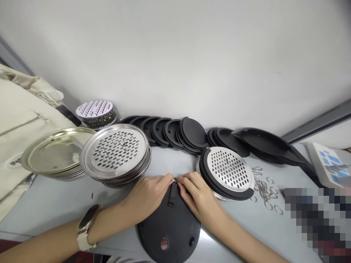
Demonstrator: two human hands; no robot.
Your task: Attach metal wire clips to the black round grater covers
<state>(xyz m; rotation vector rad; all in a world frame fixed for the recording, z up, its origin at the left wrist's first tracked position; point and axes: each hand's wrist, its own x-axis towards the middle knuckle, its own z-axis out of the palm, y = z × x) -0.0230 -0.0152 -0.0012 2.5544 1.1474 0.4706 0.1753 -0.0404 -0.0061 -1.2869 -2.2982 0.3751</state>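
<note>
A round black plate [170, 230] with holes lies at the table's front edge, a raised strip near its far end. My left hand [153, 193], below a wristwatch, has its fingers closed at the plate's far tip. My right hand [199, 193] meets it there from the other side, fingers bent together. Between the fingertips shows a small metal ring [174, 180], partly hidden. To the left stands a stack of silver grater discs [116, 151]. On the right, another grater disc [230, 168] sits in a black holder.
Gold-toned trays [59, 149] and lilac grater discs [94, 109] are stacked at left. Black holders [193, 132] line the wall. Loose metal rings and clips [265, 191] lie at right, near a white box [329, 164]. A cream bag [19, 117] stands at far left.
</note>
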